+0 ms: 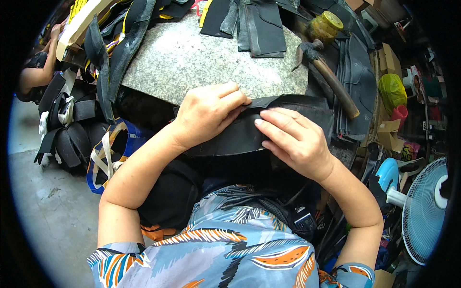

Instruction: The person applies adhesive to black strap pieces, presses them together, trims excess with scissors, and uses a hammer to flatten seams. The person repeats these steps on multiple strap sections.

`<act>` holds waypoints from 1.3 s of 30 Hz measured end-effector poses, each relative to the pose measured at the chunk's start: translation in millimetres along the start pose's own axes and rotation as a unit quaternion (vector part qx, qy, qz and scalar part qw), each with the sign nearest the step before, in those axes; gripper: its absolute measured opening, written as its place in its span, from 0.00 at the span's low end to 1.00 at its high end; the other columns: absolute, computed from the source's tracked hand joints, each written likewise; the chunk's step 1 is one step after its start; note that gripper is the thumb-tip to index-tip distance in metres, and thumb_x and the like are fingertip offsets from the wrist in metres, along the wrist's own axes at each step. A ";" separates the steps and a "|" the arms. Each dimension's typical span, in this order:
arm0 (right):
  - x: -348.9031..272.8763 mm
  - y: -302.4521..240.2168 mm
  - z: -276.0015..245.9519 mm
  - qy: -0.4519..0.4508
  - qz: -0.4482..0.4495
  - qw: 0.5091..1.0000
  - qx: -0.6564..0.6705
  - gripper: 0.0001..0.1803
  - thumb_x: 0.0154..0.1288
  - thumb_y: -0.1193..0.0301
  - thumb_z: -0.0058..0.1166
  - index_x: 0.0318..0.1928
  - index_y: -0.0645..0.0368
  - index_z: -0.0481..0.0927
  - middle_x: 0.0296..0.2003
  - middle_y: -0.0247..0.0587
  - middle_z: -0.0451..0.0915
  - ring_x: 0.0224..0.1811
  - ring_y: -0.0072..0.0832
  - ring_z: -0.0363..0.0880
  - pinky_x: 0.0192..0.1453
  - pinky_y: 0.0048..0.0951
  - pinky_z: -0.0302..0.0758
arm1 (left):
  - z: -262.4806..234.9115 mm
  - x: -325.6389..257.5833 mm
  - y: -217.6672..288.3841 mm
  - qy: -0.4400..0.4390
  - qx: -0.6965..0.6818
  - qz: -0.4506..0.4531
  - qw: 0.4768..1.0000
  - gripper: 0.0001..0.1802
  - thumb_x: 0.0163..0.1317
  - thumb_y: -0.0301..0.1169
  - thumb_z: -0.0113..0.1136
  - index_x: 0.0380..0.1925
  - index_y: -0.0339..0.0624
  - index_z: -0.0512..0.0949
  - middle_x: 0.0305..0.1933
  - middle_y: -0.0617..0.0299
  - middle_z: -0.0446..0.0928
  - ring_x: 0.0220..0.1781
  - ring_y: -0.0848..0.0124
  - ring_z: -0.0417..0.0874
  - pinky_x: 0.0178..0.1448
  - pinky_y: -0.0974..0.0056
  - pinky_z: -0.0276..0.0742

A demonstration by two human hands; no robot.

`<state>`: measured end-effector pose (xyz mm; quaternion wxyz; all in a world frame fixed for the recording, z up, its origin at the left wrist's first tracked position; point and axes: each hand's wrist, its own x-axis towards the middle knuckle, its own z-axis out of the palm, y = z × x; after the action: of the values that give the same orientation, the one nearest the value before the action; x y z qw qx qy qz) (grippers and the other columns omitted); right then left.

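While my left hand (205,116) pinches the black leather-like panel (229,138) beside the stone slab (187,57) and the half-curled right hand (303,145) touches it, grip unclear, I fear uneven finger pressure could skew it.

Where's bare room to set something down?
The slab's middle: black strips border it left, black pieces above, the hammer right, the left hand below. Floor left of the blue bag is bare too. Crowded: the right, with hammer, jar, dark sheets.
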<state>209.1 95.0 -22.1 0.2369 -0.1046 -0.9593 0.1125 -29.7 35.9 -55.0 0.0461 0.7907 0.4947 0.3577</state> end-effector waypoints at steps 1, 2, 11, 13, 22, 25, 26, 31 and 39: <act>-1.8 -0.6 1.8 0.010 0.000 1.000 0.007 0.23 0.50 0.74 0.69 0.50 0.58 0.84 0.47 0.44 0.84 0.48 0.41 0.85 0.54 0.37 0.84 | -0.7 -0.6 -1.2 -0.002 -0.002 0.005 1.000 0.11 0.54 0.23 0.68 0.38 0.44 0.82 0.30 0.58 0.75 0.31 0.58 0.82 0.34 0.57 0.78; -3.3 -0.8 3.1 0.007 0.000 1.000 0.008 0.23 0.50 0.73 0.70 0.49 0.59 0.84 0.48 0.45 0.84 0.48 0.41 0.85 0.54 0.37 0.84 | -1.8 -0.9 -2.4 -0.006 -0.004 0.012 1.000 0.12 0.53 0.23 0.67 0.38 0.44 0.81 0.30 0.58 0.75 0.31 0.58 0.82 0.34 0.57 0.78; 7.3 27.1 -18.1 0.087 0.101 0.990 -0.048 0.23 0.48 0.80 0.71 0.48 0.59 0.85 0.42 0.44 0.82 0.46 0.40 0.82 0.53 0.38 0.79 | -4.9 -0.6 -1.4 -0.039 0.030 0.034 0.998 0.14 0.44 0.24 0.68 0.34 0.43 0.77 0.30 0.58 0.74 0.31 0.58 0.81 0.34 0.57 0.78; 11.9 37.7 -10.7 0.052 0.150 0.987 0.023 0.22 0.48 0.81 0.70 0.48 0.59 0.85 0.41 0.43 0.82 0.45 0.39 0.82 0.53 0.35 0.78 | -5.1 -0.4 -1.5 -0.036 0.030 0.034 0.998 0.14 0.44 0.24 0.68 0.34 0.43 0.77 0.30 0.58 0.74 0.31 0.58 0.81 0.34 0.57 0.78; -7.0 47.7 8.8 0.032 0.154 0.965 0.210 0.19 0.51 0.87 0.65 0.43 0.55 0.90 0.35 0.36 0.79 0.37 0.28 0.81 0.42 0.25 0.78 | -2.8 -3.5 -1.7 -0.026 0.018 0.001 1.000 0.14 0.46 0.23 0.67 0.35 0.43 0.78 0.31 0.58 0.75 0.32 0.58 0.82 0.35 0.58 0.78; -7.4 47.1 11.4 0.047 0.151 0.966 0.205 0.18 0.51 0.86 0.66 0.42 0.54 0.91 0.34 0.35 0.79 0.35 0.28 0.81 0.40 0.25 0.78 | -3.2 -4.3 -2.6 -0.005 0.016 -0.005 1.000 0.12 0.53 0.27 0.67 0.38 0.47 0.78 0.34 0.61 0.75 0.33 0.60 0.82 0.35 0.59 0.80; -7.0 47.1 11.9 0.046 0.158 0.965 0.204 0.18 0.51 0.86 0.66 0.42 0.54 0.91 0.34 0.35 0.79 0.35 0.28 0.81 0.40 0.26 0.78 | -3.7 -4.9 -2.7 -0.002 0.001 -0.011 1.000 0.13 0.52 0.27 0.67 0.39 0.47 0.79 0.34 0.61 0.75 0.32 0.60 0.82 0.36 0.59 0.80; -6.6 47.8 12.3 0.045 0.142 0.971 0.186 0.19 0.50 0.86 0.66 0.42 0.53 0.91 0.33 0.36 0.79 0.35 0.29 0.81 0.40 0.27 0.78 | -9.1 -5.8 -6.7 -0.026 -0.014 0.015 0.999 0.15 0.48 0.25 0.69 0.38 0.48 0.81 0.33 0.63 0.75 0.33 0.63 0.82 0.36 0.60 0.80; -0.5 49.0 13.1 0.048 0.065 0.992 0.098 0.15 0.47 0.81 0.65 0.38 0.51 0.89 0.32 0.35 0.79 0.33 0.34 0.80 0.38 0.31 0.77 | -7.1 -5.8 -6.7 -0.041 0.024 0.044 0.998 0.14 0.44 0.27 0.69 0.34 0.47 0.79 0.31 0.64 0.73 0.32 0.64 0.81 0.34 0.60 0.79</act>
<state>210.5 139.4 -46.6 0.2843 -0.1487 -0.9222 0.2158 -40.6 32.6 -55.7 0.0317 0.8267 0.4655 0.3146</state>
